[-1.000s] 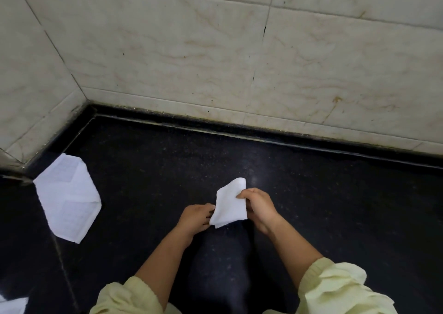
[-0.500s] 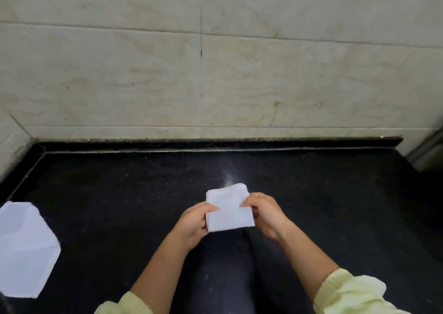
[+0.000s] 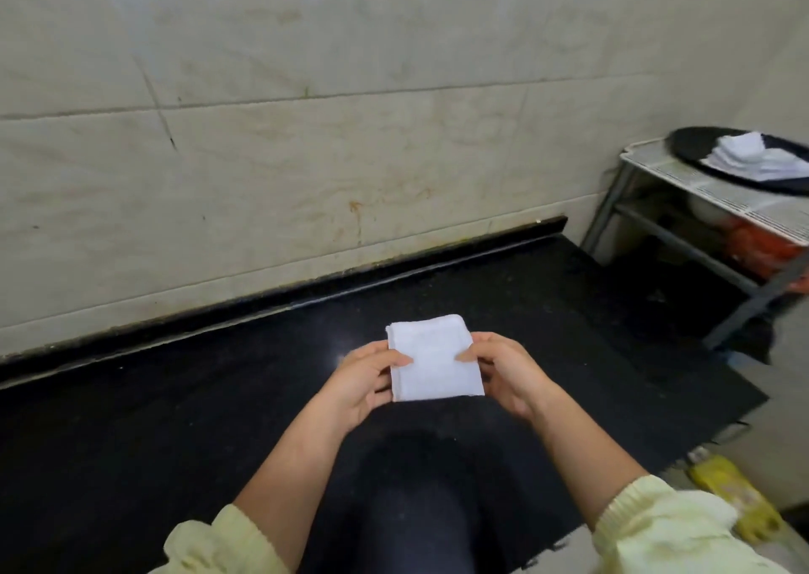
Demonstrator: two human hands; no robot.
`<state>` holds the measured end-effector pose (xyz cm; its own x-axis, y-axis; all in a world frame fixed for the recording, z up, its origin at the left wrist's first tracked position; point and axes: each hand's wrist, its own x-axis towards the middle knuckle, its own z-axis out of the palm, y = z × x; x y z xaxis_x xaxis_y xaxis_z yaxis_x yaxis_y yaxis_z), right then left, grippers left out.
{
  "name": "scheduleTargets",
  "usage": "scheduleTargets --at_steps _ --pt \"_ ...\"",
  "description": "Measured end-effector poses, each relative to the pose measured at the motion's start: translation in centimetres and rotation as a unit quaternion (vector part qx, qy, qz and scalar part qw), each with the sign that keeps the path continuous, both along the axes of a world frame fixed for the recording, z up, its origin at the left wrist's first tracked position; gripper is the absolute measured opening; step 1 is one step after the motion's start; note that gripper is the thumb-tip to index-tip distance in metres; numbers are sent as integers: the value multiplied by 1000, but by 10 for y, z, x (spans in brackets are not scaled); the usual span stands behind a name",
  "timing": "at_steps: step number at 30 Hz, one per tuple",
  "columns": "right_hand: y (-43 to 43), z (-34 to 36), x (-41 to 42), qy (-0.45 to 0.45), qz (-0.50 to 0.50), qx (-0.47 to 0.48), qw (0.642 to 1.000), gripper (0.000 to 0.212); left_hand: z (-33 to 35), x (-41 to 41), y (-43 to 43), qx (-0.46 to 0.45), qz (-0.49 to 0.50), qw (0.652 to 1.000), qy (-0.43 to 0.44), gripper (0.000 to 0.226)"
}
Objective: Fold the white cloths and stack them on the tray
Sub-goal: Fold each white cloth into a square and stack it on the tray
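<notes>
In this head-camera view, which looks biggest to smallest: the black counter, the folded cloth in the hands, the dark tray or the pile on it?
1. black counter
2. folded cloth and dark tray look alike; the tray is farther and cut by the frame edge, so unranked
3. pile of cloths

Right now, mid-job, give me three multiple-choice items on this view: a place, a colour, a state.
1. Where is the tray? A floor; B white rack, far right; C sink.
2. Colour of the counter? A black; B white; C red.
3. The nearest cloth is? A spread flat; B crumpled; C folded, held by left hand and right hand.
Answers: B, it sits on the rack's top; A, the surface below the hands is black; C, both hands grip a neat rectangle.
</notes>
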<state>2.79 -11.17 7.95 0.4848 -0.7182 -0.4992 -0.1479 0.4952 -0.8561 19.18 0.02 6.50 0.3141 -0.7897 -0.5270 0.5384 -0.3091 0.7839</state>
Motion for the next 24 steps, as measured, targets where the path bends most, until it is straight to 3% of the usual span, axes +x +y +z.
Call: scheduleTargets --at_steps 13,24 --pt "-160 54 -203 -23 -89 -70 993 30 62 -184 -183 -65 -99 992 -35 33" --pt "-293 89 -321 -48 -116 -98 987 32 103 -297 -334 -90 -130 986 -46 31"
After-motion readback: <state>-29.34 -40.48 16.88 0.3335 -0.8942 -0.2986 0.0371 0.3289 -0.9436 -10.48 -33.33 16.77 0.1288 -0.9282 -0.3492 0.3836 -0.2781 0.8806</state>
